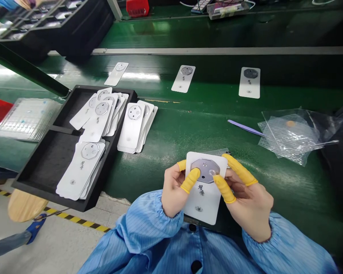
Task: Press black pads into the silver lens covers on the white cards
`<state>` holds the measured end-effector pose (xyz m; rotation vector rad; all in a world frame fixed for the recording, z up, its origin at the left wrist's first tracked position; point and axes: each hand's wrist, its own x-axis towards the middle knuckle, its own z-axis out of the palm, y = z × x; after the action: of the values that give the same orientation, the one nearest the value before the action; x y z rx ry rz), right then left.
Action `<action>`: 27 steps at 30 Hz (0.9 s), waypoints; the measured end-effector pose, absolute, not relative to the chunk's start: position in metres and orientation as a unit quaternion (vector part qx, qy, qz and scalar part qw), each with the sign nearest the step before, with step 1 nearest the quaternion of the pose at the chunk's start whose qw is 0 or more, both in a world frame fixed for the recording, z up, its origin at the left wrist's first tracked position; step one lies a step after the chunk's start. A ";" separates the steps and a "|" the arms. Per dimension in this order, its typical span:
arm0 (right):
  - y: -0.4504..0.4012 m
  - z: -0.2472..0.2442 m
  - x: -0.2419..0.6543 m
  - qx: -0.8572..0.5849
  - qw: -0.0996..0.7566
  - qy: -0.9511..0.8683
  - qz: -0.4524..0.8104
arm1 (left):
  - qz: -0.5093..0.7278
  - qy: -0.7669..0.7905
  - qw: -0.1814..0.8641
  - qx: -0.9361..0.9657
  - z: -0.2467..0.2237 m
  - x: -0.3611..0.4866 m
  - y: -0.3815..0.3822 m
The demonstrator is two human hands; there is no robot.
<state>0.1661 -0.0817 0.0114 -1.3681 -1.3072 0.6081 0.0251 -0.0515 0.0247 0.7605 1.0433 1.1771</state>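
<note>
Pinching a white card (210, 198) between both hands, we have it in front of our chest, its face turned up to us; its long axis runs nearly straight away from our body, with the grey disc (208, 165) at the far end. Our left hand (173, 186) grips the left edge, thumb on the disc's left part; our right hand (253, 201) grips the right edge, thumb at the disc's lower right, forefinger by the far corner (yellow covers on both thumbs and forefingers); neither hand is nearer, since both are clamped on the card. What the fingers behind it press on, we cannot tell; a clear strip (217, 152) shows just past the far edge.

The near half of the card sticks out between our wrists, its lower edges out of our fingers' grip; beyond the far end, bare green bench (185, 129) runs up to three single cards set well apart in a row. To our left lie a stack (131, 123) and, touching or just beside it, the black tray (36, 167) with more cards; the left hand is nearer these. Ahead and to the right, nearer the right hand, lie the purple tweezers (244, 128), tip at the heap of film (291, 137).
</note>
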 end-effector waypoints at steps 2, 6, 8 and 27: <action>-0.083 0.010 0.165 -0.571 0.550 -0.569 0.218 | 0.518 0.466 0.639 0.326 0.025 0.026 -0.051; -0.083 0.009 0.163 -0.576 0.534 -0.593 0.175 | 0.499 0.464 0.657 0.323 0.028 0.023 -0.049; -0.083 0.008 0.163 -0.578 0.534 -0.594 0.168 | 0.492 0.470 0.658 0.321 0.028 0.023 -0.048; -0.085 -0.001 0.163 -0.589 0.527 -0.596 0.139 | 0.516 0.452 0.634 0.358 0.033 0.018 -0.040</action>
<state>0.1628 -0.0855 -0.0014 -1.4084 -1.4246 0.3330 0.0180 -0.0402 0.0332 0.8179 1.0326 1.1806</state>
